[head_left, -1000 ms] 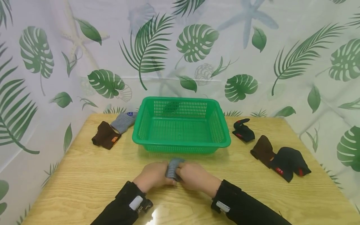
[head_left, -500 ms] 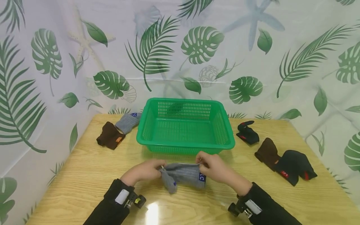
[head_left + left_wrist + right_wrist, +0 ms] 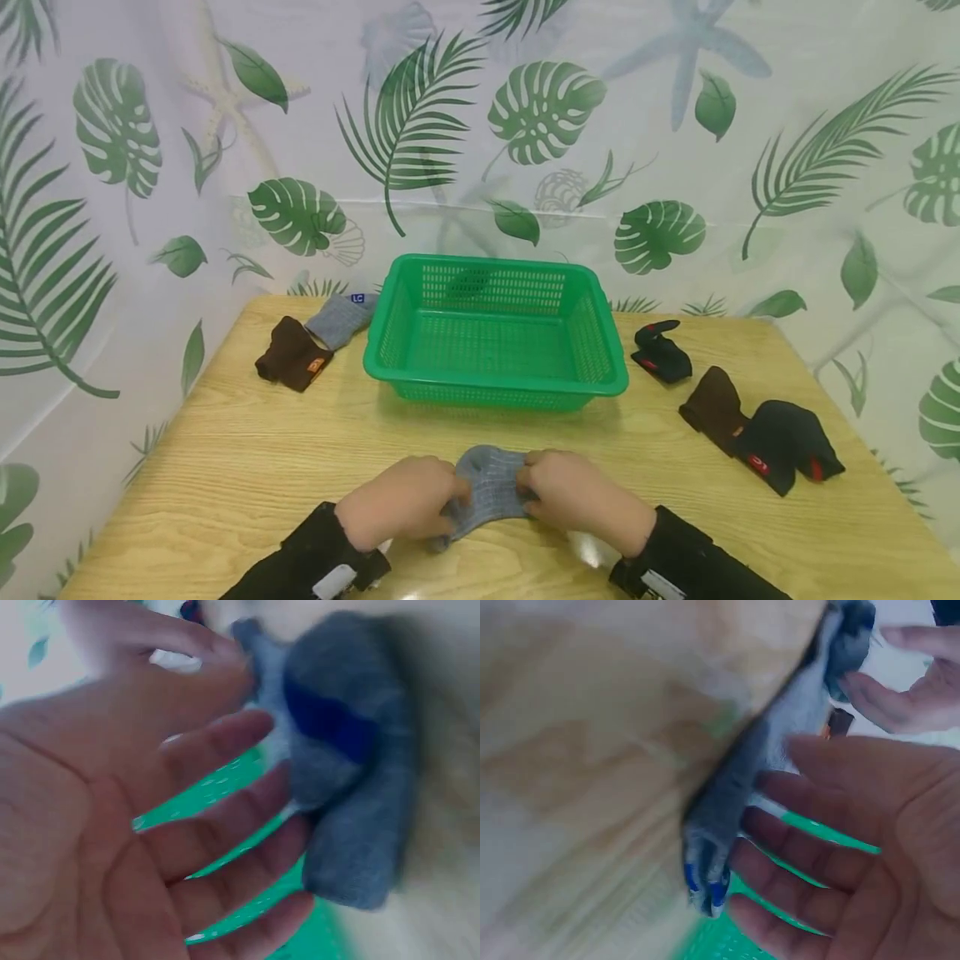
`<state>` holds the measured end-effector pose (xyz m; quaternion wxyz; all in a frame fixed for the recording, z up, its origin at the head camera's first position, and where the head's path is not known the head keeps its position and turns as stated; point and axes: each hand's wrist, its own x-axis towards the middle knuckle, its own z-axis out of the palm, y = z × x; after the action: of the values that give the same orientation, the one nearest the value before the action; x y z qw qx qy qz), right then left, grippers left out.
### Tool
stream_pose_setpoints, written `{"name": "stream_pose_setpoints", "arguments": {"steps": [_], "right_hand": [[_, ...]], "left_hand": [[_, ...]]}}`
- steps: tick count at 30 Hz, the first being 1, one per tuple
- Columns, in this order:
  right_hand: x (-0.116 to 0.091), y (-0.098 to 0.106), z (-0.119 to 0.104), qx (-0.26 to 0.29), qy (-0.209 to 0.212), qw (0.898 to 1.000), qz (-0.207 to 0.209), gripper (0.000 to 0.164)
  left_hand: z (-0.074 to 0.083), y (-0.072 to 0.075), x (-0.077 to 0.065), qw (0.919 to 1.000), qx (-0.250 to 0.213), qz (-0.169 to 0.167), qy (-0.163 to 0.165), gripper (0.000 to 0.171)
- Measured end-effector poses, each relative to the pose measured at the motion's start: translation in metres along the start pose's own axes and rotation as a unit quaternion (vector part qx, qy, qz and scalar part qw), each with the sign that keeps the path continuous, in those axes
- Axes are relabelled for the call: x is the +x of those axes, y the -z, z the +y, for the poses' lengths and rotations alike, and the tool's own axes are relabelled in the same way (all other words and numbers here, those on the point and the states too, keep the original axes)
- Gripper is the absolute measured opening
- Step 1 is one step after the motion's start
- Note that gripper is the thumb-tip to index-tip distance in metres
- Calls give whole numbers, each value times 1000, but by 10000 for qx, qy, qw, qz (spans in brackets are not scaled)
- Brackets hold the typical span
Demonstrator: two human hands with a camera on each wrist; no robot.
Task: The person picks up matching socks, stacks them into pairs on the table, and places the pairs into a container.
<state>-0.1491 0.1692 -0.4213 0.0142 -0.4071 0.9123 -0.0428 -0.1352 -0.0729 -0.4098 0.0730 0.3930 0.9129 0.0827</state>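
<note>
A grey sock lies on the table in front of the basket, between both hands. My left hand is at its left end; in the left wrist view its straight, spread fingers reach up to the sock's edge. A folded grey part with a blue label shows there. On the sock's other end is my right hand. Its fingers lie extended along the fabric in the right wrist view, with blue marks at the cuff below them.
A green plastic basket stands behind the hands. To its left lie a brown sock and another grey sock. On the right are a black sock, a brown sock and a larger black sock.
The grey sock was bunched between the hands, then stretched out sideways with a loose part hanging at the left. It now lies flatter and nearer the person, and the hands have come closer together.
</note>
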Motion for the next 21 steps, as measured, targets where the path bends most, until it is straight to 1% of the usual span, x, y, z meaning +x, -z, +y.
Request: {"name": "stream_pose_setpoints", "arguments": {"steps": [2, 4, 5, 7, 9, 11, 12, 14, 15, 17, 19, 21], "right_hand": [[-5, 0, -1, 98, -9, 9995, -306, 13], [-10, 0, 2, 183, -99, 9988, -452, 13], [-13, 1, 4, 186, -162, 9986, -467, 14], [-18, 2, 10, 214, -294, 9982, -484, 14], [-23, 3, 15, 191, -345, 9979, -516, 15], [-26, 4, 19, 168, -341, 9979, -532, 18], [-27, 4, 21, 183, -295, 9981, -508, 19], [-29, 4, 23, 138, -172, 9988, -428, 21], [-30, 4, 23, 90, -99, 9993, -338, 19], [-32, 5, 24, -100, 61, 9999, -68, 16], [-33, 5, 25, -320, 150, 9993, 155, 12], [-35, 5, 25, -449, 166, 9986, 216, 15]], "left_hand": [[-3, -4, -7, 9997, 35, -166, -157, 24], [-10, -8, -13, 9998, 123, -68, -142, 23], [-15, -10, -16, 9998, 175, 42, -89, 20], [-26, -13, -21, 9993, 206, 284, 146, 19], [-35, -14, -26, 9976, 177, 476, 467, 19], [-42, -13, -30, 9957, 74, 488, 788, 21], [-44, -13, -32, 9948, -28, 436, 917, 22], [-46, -11, -33, 9942, -174, 373, 992, 19], [-46, -10, -32, 9942, -201, 395, 976, 18], [-46, -8, -31, 9948, -106, 603, 814, 16], [-44, -8, -28, 9942, 158, 919, 533, 17], [-43, -9, -26, 9921, 550, 1108, 214, 21]]}}
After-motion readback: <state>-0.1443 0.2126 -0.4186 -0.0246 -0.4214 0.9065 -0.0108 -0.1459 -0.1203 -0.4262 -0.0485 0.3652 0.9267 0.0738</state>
